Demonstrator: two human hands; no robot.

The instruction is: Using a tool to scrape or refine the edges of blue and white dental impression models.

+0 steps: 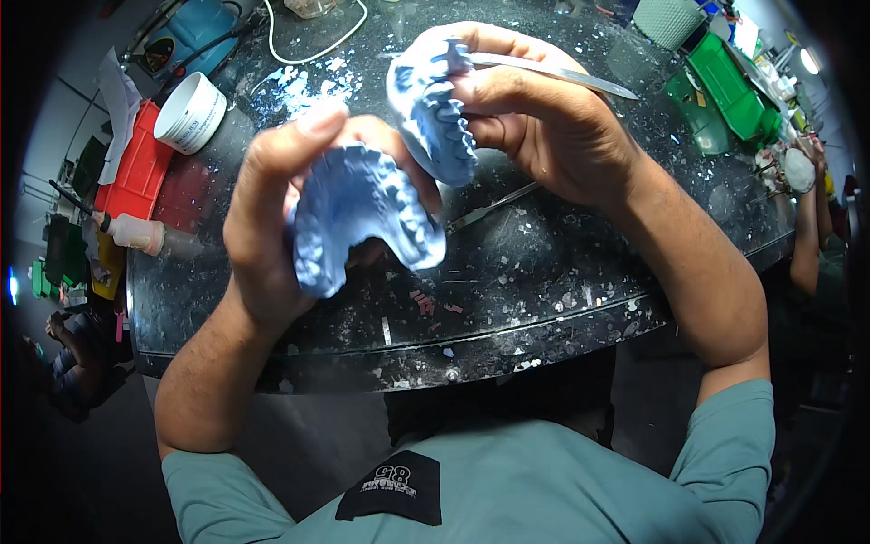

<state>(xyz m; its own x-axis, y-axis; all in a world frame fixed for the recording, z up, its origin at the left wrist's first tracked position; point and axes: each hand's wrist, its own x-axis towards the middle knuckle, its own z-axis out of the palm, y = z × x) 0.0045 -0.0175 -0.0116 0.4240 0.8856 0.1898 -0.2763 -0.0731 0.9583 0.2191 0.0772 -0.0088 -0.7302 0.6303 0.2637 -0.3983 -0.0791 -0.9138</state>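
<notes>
My left hand [263, 204] is closed around a blue dental cast [349, 195], with its horseshoe arch and teeth facing up. A second blue dental cast [426, 113] is gripped in my right hand [566, 127]; it is turned on its side, close to the first one. A slim metal carving knife [580, 77] also lies in my right hand, its pointed blade sticking out to the right and its other end behind the cast. Another thin metal tool [494, 208] rests on the black bench beneath my hands.
Blue and white shavings [313, 91] litter the black bench [544, 272]. At left are a white tub [192, 113], a red bin [136, 168], a squat bottle [136, 234] and a blue device [195, 41]. Green bins [729, 82] stand at right, near another person's hand [816, 159] with a whitish lump.
</notes>
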